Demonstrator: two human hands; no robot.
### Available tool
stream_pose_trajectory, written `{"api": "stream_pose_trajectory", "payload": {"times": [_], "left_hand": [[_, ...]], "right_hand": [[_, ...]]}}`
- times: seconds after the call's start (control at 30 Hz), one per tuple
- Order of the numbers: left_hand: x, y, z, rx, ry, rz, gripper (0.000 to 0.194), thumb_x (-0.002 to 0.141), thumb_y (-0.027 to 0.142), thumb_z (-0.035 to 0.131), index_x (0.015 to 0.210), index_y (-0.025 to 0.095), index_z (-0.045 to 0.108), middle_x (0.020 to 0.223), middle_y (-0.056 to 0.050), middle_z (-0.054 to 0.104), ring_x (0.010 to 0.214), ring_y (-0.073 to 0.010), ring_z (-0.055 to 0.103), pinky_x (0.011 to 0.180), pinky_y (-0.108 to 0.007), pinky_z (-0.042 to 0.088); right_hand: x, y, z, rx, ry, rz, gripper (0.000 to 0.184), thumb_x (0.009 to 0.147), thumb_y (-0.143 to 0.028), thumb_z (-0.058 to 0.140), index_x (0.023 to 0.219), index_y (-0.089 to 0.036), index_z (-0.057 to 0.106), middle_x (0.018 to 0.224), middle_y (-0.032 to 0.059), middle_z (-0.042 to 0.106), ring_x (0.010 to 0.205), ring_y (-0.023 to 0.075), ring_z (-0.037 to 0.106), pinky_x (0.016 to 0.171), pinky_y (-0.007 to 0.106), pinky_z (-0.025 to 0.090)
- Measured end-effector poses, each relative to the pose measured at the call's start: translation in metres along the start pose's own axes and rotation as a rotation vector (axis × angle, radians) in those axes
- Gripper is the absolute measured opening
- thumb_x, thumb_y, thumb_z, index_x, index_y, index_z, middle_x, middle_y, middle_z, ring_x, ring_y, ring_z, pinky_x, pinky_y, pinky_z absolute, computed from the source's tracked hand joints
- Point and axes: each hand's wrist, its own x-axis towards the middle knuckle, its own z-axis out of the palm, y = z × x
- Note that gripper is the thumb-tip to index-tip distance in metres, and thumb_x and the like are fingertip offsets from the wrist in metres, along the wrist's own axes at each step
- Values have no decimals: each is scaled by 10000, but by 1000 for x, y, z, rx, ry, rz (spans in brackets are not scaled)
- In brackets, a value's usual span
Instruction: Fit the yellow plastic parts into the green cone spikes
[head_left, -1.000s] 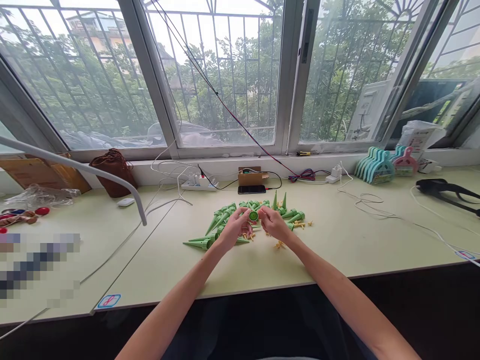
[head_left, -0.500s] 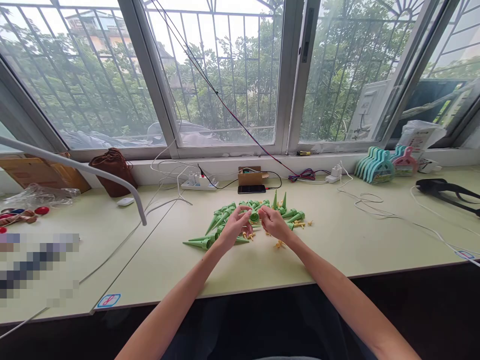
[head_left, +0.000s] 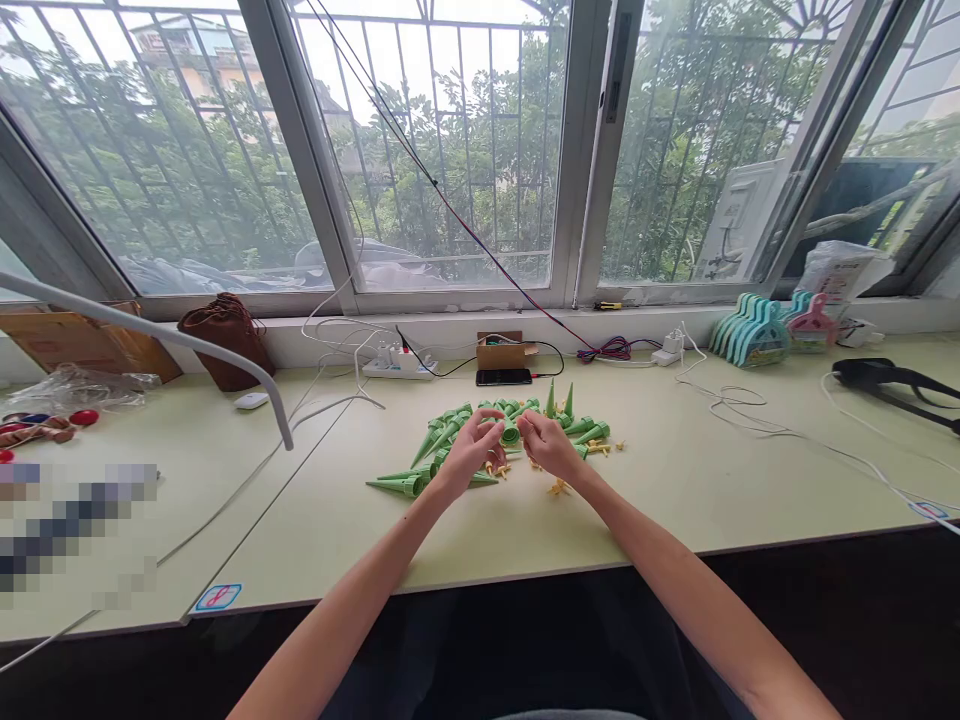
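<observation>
Between my hands, a green plastic watering spike (head_left: 510,433) points its round open end toward me. My left hand (head_left: 472,445) curls its thumb and fingers about the left side of that spike. My right hand (head_left: 549,445) is closed in a pinch at the spike's right side; whatever lies in its fingertips is hidden. More green spikes (head_left: 448,430) lie in a heap behind and left of my hands, and two stand point-up (head_left: 568,402) behind the right one. Small yellow plastic pieces (head_left: 557,487) are scattered around and beneath both hands.
A black phone (head_left: 503,378) lies before a small open cardboard box (head_left: 501,352). A power strip (head_left: 400,368) and loose white cables are at the back. Teal hangers (head_left: 750,330) stand far right, near a black strapped object (head_left: 874,375). A grey curved arm (head_left: 259,375) crosses the left.
Hardly anything differs. Both hands keep their place around the green spike, whose open end has shifted very slightly to the right.
</observation>
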Motion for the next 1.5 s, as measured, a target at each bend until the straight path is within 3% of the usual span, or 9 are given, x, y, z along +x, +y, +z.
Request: {"api": "stream_pose_trajectory", "payload": {"times": [1.5], "left_hand": [[1, -3, -2, 16, 8, 57, 601, 755, 467, 728, 1182, 210, 391, 878, 7, 547, 506, -98, 603, 395, -206, 437]], "right_hand": [[1, 1, -1, -20, 8, 1, 423, 976, -520, 358, 680, -219, 356, 516, -42, 396, 476, 118, 363, 491, 255, 271]]}}
